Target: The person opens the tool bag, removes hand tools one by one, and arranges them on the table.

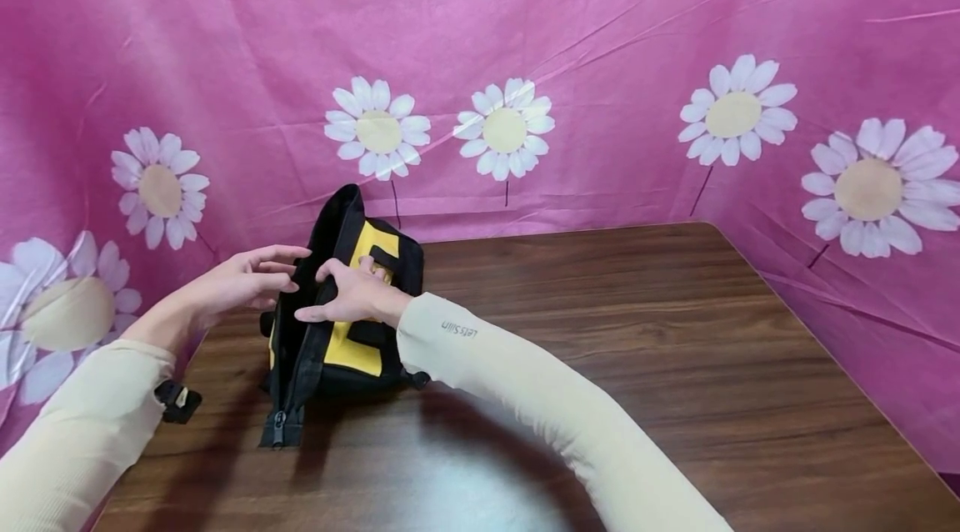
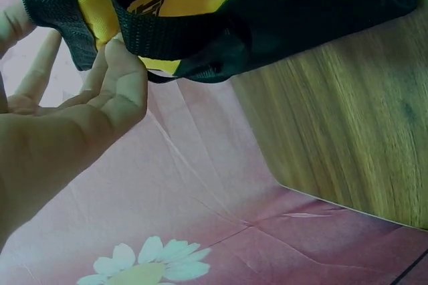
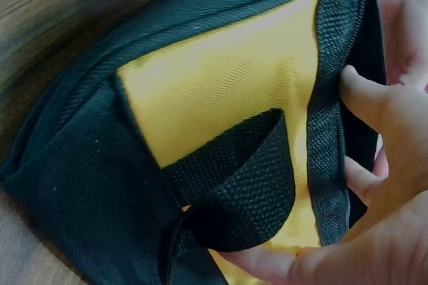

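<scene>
A black-and-yellow fabric bag (image 1: 356, 353) with a zippered mouth lies on its side, its opening turned left. My right hand (image 1: 358, 292) is at the right rim, thumb and forefinger spread over the zipper edge. Other fingers (image 3: 261, 265) of it touch the yellow panel (image 3: 227, 77) beside the webbing handle (image 3: 257, 191). At the opposite rim is my left hand (image 1: 247, 278), fingers loosely extended; in the left wrist view its fingertips (image 2: 124, 61) meet the bag's other yellow side under a strap loop (image 2: 167, 37). The bag's dark inside hides its contents.
The bag stands toward the left of a brown wooden table (image 1: 600, 332). Behind and around the table hangs a pink cloth (image 1: 600, 15) with white daisies. A black buckle (image 1: 178, 401) shows by the left sleeve, and a zipper pull (image 1: 279, 428) at the bag's near end.
</scene>
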Demonstrator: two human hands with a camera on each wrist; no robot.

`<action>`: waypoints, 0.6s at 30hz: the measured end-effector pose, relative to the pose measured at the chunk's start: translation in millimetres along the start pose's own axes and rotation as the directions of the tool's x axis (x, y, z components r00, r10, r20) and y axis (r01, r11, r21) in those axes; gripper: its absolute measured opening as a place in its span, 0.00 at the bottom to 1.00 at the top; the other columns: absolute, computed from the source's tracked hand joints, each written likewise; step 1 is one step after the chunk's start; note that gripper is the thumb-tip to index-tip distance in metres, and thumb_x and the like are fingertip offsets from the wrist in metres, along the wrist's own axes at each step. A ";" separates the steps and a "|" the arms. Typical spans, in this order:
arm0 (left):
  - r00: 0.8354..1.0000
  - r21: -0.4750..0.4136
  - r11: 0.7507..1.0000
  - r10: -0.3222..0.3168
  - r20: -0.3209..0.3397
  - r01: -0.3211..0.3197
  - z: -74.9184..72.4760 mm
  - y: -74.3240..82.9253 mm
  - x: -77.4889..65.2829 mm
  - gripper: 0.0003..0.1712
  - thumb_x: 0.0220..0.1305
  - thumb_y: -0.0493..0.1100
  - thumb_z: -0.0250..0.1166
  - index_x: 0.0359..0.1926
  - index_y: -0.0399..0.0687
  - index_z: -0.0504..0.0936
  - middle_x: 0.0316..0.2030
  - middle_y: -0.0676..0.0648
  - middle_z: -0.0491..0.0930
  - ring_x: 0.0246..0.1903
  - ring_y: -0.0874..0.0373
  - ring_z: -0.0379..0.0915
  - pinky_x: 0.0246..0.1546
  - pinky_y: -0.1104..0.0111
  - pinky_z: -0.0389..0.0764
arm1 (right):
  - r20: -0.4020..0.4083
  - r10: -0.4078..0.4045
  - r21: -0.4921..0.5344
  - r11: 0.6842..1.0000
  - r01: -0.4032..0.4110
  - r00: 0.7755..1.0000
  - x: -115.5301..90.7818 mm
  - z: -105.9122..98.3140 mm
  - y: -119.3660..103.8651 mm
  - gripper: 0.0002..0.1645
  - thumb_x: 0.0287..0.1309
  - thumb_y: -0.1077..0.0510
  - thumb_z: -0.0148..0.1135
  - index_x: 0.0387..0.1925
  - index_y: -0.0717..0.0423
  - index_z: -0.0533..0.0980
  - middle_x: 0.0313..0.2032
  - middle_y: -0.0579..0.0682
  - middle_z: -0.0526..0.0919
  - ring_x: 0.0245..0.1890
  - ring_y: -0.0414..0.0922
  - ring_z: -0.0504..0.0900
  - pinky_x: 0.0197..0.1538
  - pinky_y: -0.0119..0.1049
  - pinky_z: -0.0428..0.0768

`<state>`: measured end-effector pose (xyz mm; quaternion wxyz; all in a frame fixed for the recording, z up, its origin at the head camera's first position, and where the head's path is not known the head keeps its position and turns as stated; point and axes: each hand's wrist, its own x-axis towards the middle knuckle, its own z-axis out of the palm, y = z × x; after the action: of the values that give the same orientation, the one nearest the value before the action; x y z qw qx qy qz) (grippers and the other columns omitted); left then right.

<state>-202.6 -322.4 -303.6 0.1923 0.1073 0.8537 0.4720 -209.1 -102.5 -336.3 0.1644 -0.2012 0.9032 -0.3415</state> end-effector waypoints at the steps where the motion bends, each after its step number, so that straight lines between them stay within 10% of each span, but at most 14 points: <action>1: 1.000 -0.006 1.000 0.002 -0.001 -0.002 0.0 -0.4 0.5 0.35 0.75 0.41 0.59 0.76 0.42 0.57 0.70 0.28 0.61 0.52 0.60 0.76 0.49 0.63 0.81 | -0.013 0.002 -0.004 1.000 -0.002 1.000 -0.8 0.8 0.1 0.34 0.54 0.27 0.68 0.58 0.33 0.69 0.64 0.54 0.62 0.60 0.55 0.61 0.52 0.43 0.70; 14: 1.000 -0.009 1.000 0.019 -0.024 -0.019 -1.4 -4.8 -1.0 0.37 0.74 0.38 0.59 0.78 0.42 0.54 0.70 0.26 0.60 0.49 0.63 0.77 0.44 0.64 0.84 | -0.066 -0.030 0.111 0.993 0.037 0.997 -2.2 -14.3 11.5 0.14 0.66 0.47 0.64 0.45 0.47 0.71 0.31 0.46 0.75 0.22 0.43 0.76 0.30 0.37 0.83; 18: 0.998 0.048 0.998 0.049 -0.043 -0.047 -7.5 -5.4 -1.3 0.35 0.73 0.35 0.58 0.76 0.38 0.57 0.68 0.25 0.62 0.47 0.60 0.76 0.41 0.64 0.85 | -0.027 -0.021 0.206 0.978 0.026 0.999 -4.7 -29.6 18.1 0.17 0.67 0.50 0.65 0.52 0.49 0.72 0.33 0.49 0.77 0.28 0.48 0.82 0.30 0.42 0.87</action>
<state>-204.7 -331.5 -304.2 0.1596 0.1218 0.8658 0.4584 -222.5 -71.6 -326.9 0.1693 -0.1895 0.8625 -0.4377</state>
